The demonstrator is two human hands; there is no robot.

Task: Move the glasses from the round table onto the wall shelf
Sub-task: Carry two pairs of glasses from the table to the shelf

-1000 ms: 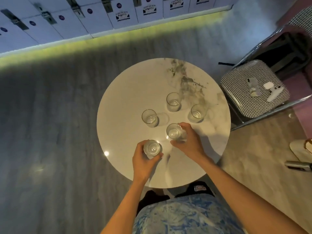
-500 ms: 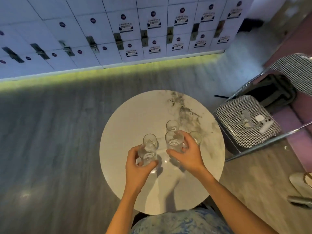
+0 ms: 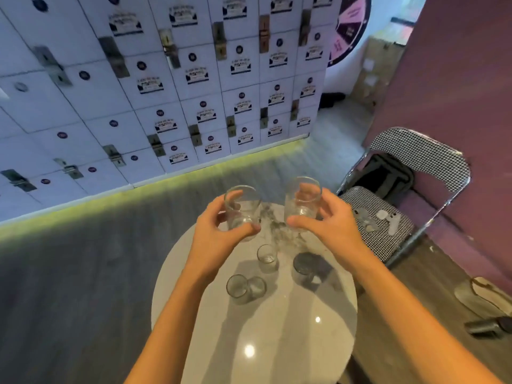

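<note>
My left hand (image 3: 214, 239) grips a clear glass (image 3: 241, 210) and holds it upright, well above the round white marble table (image 3: 271, 342). My right hand (image 3: 329, 221) grips a second clear glass (image 3: 302, 202) at the same height, a little apart from the first. Three more clear glasses stand on the table below: one at the left (image 3: 238, 289), one in the middle (image 3: 267, 256), and one in shadow at the right (image 3: 304, 268). No wall shelf is in view.
A wall of white lockers (image 3: 171, 79) rises beyond the grey floor, with a lit green strip at its base. A houndstooth folding chair (image 3: 374, 217) with small items on its seat stands right of the table, against a purple wall (image 3: 457, 106).
Both hands have lifted their glasses off the table and raised them high. The view has tilted up, showing more of the lockers. Three glasses stay on the table.
</note>
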